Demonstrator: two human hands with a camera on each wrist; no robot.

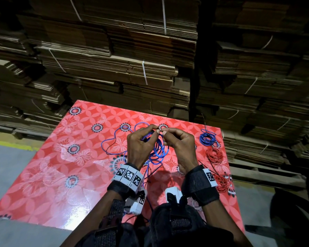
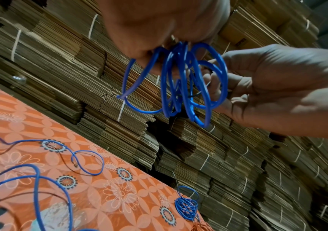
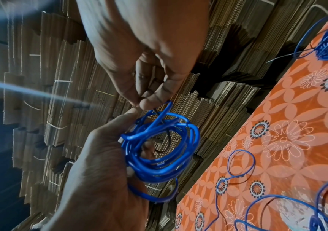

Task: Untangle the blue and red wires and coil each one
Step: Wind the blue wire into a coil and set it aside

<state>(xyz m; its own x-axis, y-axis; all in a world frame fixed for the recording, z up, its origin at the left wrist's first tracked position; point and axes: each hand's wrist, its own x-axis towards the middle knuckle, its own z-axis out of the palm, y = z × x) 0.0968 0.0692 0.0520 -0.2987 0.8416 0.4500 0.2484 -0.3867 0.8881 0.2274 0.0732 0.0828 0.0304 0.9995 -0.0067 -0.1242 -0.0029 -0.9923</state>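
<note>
Coiling is the step in hand, by my reading: a blue coil (image 1: 157, 150) of several loops hangs in the air above the counter (image 1: 48, 175), held between both hands. The left hand (image 1: 141, 145) has its fingers curled round the top of the loops, where they bunch together, and the right hand (image 1: 178, 145) pinches something thin and dark at that same point with thumb and forefinger — a fine tie wire or the wire's own end, I cannot tell which. From the right wrist view the loops sit as a rough ring against the left palm.

A loose blue tail (image 1: 112, 139) trails from the bundle in slack curves across the counter's red flowered cover. Along the right edge lie a finished blue coil (image 1: 207, 139), a red coil (image 1: 214, 155) just behind it, and a second red bundle (image 1: 224, 182) nearer the person.

The next move probably calls for keeping the pinch tight while either drawing more tail into the ring or binding the loops — if the left grip slackens, the springy loops could fan open.

No brand or readable writing shows; only square black-and-white marker patterns on the wrist bands (image 1: 128, 175).
</note>
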